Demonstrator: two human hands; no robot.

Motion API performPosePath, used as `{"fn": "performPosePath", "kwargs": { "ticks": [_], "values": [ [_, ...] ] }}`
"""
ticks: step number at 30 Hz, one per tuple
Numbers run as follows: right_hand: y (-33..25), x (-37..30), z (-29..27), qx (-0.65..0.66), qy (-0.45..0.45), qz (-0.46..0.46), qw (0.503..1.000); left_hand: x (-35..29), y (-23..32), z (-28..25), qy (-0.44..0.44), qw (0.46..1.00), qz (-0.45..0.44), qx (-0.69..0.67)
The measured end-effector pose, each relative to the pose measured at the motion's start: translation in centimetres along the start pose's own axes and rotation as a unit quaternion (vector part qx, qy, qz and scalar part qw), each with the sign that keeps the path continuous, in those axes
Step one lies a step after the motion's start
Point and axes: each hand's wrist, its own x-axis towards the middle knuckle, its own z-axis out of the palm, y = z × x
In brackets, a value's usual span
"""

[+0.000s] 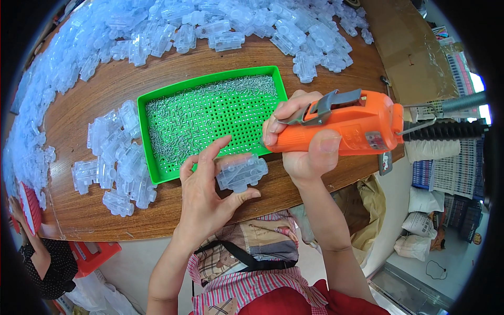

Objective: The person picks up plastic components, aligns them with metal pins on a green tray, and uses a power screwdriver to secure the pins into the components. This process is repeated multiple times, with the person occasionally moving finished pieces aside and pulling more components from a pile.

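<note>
A clear plastic part, shaped like a small toy car shell [242, 173], is held by my left hand [203, 191] over the table's near edge. My thumb lies under its near side, and the index finger is raised above it. My right hand [310, 149] is wrapped round an orange electric screwdriver [341, 123] with a grey lever, lying nearly level; the tip is hidden from me. Just beyond both hands sits a green perforated tray [231, 115], holding many small silver screws [178, 139], thickest along its far and left sides.
A small heap of clear parts [118, 155] lies left of the tray, and a large pile [173, 26] curves along the table's far and left sides. A black coiled cord [446, 130] runs right from the screwdriver. Another person's arm [31, 236] shows at far left.
</note>
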Motion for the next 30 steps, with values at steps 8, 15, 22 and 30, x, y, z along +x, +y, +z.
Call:
{"fn": "performPosePath", "kwargs": {
  "ticks": [8, 15, 22, 30],
  "values": [
    [-1.5, -0.3, 0.0, 0.11, -0.014, -0.04, 0.993, 0.0, -0.3, 0.0, 0.004, 0.999, 0.0, -0.04],
    [-6.8, -1.3, 1.8, 0.066, -0.15, -0.128, 0.978, -0.3, -0.9, 0.5, 0.023, 0.998, 0.024, -0.058],
    [-5.9, -1.4, 1.6, 0.042, -0.204, -0.133, 0.969, -0.2, -0.7, 0.7, 0.013, 0.996, 0.006, -0.083],
    [-5.0, -2.1, 2.2, 0.022, -0.203, -0.132, 0.97, -0.3, -0.7, 0.7, 0.028, 0.996, 0.027, -0.08]
  ]
}}
